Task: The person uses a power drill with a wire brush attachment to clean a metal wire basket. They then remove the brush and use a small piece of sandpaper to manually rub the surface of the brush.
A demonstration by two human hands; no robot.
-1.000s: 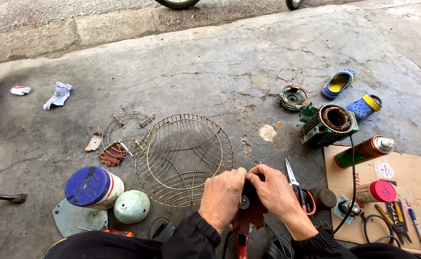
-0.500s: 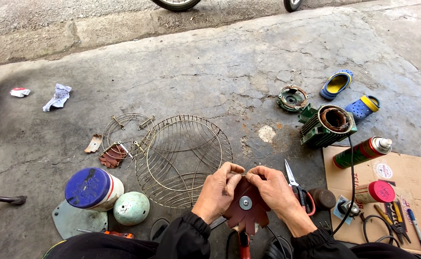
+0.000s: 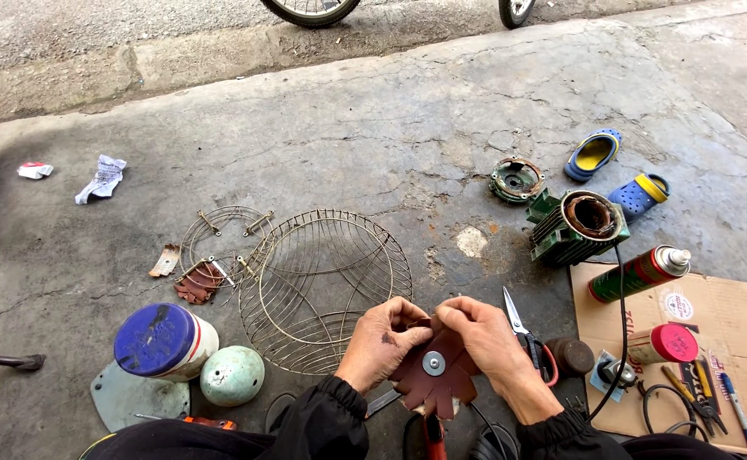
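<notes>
Head view, looking down at a cracked concrete floor (image 3: 407, 119). Both hands meet low in the middle of the frame on a dark red fan blade (image 3: 435, 375) with a round metal hub at its centre. Left hand (image 3: 384, 342): grip narrow, fingertips pinched on the blade's upper edge. Right hand (image 3: 486, 339): grip likewise closed on the upper edge, thumb over the top; the two hands touch each other there. The blade is held above the floor, face toward the camera, its lower lobes partly cut by black sleeves and by a red-handled tool (image 3: 434, 439) whose lower end runs out of frame (kind of tool not clear).

Just beyond the hands lies a round wire fan guard (image 3: 327, 290), with a smaller wire ring (image 3: 220, 234) to its left. Scissors (image 3: 522, 328) lie just beside the right hand, handles half hidden by the wrist. Left of the hands: a white tub with a blue lid (image 3: 165, 339) and a pale green dome cap (image 3: 231, 375), standing on a grey plate. Right: a green motor housing (image 3: 574, 226), a spray can (image 3: 637, 273) on cardboard (image 3: 731, 341), and two blue sandals (image 3: 616, 175). Small tools at the far right edge are too crowded to tell apart
</notes>
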